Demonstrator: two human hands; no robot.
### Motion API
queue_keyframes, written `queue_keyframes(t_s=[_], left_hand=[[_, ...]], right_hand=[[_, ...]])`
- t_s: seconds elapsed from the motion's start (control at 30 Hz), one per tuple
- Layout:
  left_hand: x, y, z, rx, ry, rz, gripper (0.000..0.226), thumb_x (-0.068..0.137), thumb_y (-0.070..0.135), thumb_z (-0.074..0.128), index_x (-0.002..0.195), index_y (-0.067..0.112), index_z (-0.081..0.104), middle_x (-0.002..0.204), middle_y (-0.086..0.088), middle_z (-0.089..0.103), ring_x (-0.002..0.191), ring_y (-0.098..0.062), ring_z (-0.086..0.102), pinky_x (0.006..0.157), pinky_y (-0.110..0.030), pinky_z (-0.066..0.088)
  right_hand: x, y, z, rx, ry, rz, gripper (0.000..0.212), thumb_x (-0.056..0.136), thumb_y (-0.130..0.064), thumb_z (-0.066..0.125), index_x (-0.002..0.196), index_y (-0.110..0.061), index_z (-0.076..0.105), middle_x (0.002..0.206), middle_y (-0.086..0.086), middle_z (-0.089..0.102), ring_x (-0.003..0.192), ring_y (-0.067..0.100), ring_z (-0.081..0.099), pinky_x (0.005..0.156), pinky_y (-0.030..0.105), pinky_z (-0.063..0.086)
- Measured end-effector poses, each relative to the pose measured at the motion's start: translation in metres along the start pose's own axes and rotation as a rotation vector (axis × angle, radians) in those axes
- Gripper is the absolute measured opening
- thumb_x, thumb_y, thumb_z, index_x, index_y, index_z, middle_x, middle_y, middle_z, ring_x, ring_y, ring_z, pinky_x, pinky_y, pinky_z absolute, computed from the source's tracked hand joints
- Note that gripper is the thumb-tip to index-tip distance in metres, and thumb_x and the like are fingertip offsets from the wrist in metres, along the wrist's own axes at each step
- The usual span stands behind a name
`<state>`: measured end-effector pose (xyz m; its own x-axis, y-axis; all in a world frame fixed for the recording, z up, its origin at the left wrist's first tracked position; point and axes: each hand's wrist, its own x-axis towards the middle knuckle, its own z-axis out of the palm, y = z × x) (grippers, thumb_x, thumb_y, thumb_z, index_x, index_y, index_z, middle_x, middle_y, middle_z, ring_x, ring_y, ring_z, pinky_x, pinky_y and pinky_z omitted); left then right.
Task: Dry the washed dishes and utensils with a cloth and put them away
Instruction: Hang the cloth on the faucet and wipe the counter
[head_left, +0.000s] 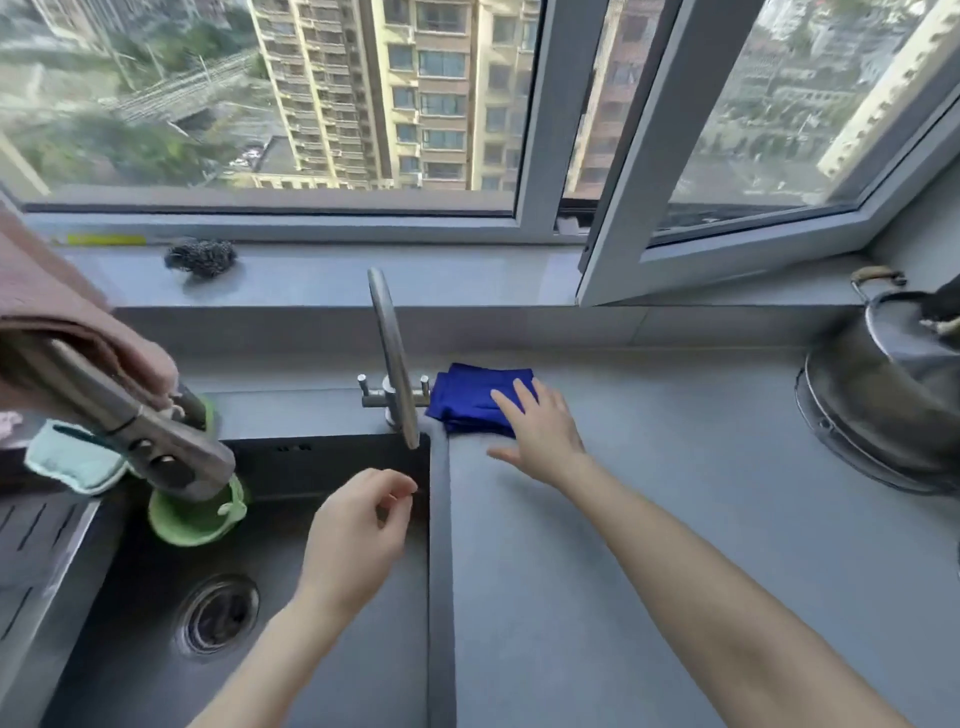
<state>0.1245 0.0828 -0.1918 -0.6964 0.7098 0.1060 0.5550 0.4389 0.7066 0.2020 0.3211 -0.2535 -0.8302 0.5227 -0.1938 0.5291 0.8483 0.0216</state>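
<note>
At a kitchen window, a person's right hand (540, 431) lies with straight fingers on a folded blue cloth (467, 397), which sits on the grey counter (675, 493) just beside the slim tap (392, 358). The hand has not closed round the cloth. The left hand (353, 535) hangs over the dark sink (130, 623), fingers loosely curled and holding nothing.

The work appears to be at its opening step, fetching the cloth. The next move likely calls for the fingers to gather the cloth and lift it off the counter, then carry it to something wet.

Counted in view are one blue cloth, one steel pot (883, 395) at the counter's far right, one wire scourer (201, 258) on the sill, one pale sponge (72, 462), one green cup (192, 519), one pink towel (62, 312) and two taps. No plates or cutlery show.
</note>
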Motion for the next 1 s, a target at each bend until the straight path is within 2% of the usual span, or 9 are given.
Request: queue_keyframes(t_s=[0.07,0.17,0.27,0.33,0.47,0.6,0.67,0.9,1.0], left_hand=[[-0.002,-0.009,0.011,0.001,0.002,-0.098,0.016,0.083,0.003,0.064,0.084,0.018,0.069,0.078,0.012,0.063,0.077,-0.002,0.056,0.06,-0.013,0.042],[-0.007,-0.021,0.019,0.027,-0.006,-0.181,0.018,0.084,0.003,0.063,0.082,0.021,0.068,0.081,0.014,0.064,0.073,-0.005,0.057,0.065,-0.015,0.042],[-0.012,-0.031,0.025,0.055,-0.005,-0.225,0.022,0.084,0.004,0.062,0.08,0.026,0.065,0.084,0.013,0.064,0.072,-0.006,0.058,0.068,-0.022,0.044],[-0.018,-0.035,0.027,0.067,-0.002,-0.24,0.023,0.083,0.003,0.063,0.079,0.026,0.064,0.084,0.013,0.065,0.075,-0.004,0.059,0.067,-0.02,0.044],[-0.032,-0.039,0.03,0.064,0.004,-0.283,0.02,0.083,0.003,0.062,0.08,0.022,0.066,0.084,0.008,0.066,0.075,-0.004,0.059,0.065,-0.012,0.04],[-0.051,-0.037,0.033,0.064,-0.06,-0.305,0.016,0.085,0.005,0.061,0.084,0.019,0.068,0.086,0.004,0.067,0.079,-0.013,0.06,0.071,-0.024,0.042],[-0.056,-0.038,0.034,0.065,-0.083,-0.297,0.014,0.086,0.006,0.06,0.087,0.018,0.068,0.087,0.003,0.066,0.081,-0.016,0.06,0.073,-0.027,0.042],[-0.109,-0.04,0.052,0.063,-0.128,-0.247,0.013,0.086,0.006,0.059,0.092,0.009,0.069,0.09,-0.005,0.068,0.077,-0.017,0.056,0.073,-0.025,0.038],[-0.135,-0.044,0.056,0.042,-0.092,-0.254,0.015,0.088,0.009,0.057,0.097,0.01,0.068,0.092,-0.004,0.068,0.08,-0.018,0.057,0.074,-0.027,0.041]], right_hand=[[0.029,-0.004,0.01,-0.048,-0.069,-0.028,0.082,0.089,-0.065,0.043,0.153,-0.026,0.008,0.16,0.01,0.009,0.147,0.034,0.007,0.118,0.049,0.008],[0.058,-0.007,0.024,-0.071,-0.02,-0.035,0.07,0.091,-0.059,0.042,0.151,-0.028,0.02,0.152,0.012,0.028,0.133,0.037,0.029,0.109,0.046,0.025],[0.07,-0.009,0.024,-0.205,0.122,-0.054,0.049,0.07,-0.029,0.073,0.117,-0.02,0.062,0.102,0.009,0.064,0.085,0.029,0.057,0.069,0.032,0.044],[0.072,-0.005,0.016,-0.135,0.236,-0.049,0.044,0.048,-0.01,0.079,0.09,-0.014,0.068,0.072,0.008,0.063,0.062,0.027,0.057,0.05,0.026,0.039],[0.044,0.014,-0.007,0.611,0.356,0.14,0.029,0.092,-0.014,0.05,0.121,-0.011,0.052,0.103,0.012,0.064,0.089,0.032,0.057,0.069,0.036,0.039],[-0.048,0.068,-0.007,0.985,0.368,0.361,0.016,0.096,-0.016,0.043,0.105,-0.014,0.056,0.091,0.004,0.062,0.084,0.026,0.054,0.072,0.035,0.043],[-0.099,0.097,0.008,1.003,0.379,0.506,0.013,0.096,-0.021,0.047,0.089,-0.012,0.054,0.078,0.001,0.056,0.075,0.023,0.051,0.062,0.03,0.039],[-0.308,0.159,0.049,0.594,0.38,0.959,0.019,0.088,-0.038,0.052,0.089,-0.02,0.06,0.081,0.012,0.061,0.076,0.035,0.055,0.064,0.033,0.037],[-0.359,0.16,0.075,0.327,0.232,1.074,0.037,0.09,-0.05,0.043,0.119,-0.033,0.059,0.103,0.02,0.056,0.098,0.04,0.053,0.075,0.038,0.041]])
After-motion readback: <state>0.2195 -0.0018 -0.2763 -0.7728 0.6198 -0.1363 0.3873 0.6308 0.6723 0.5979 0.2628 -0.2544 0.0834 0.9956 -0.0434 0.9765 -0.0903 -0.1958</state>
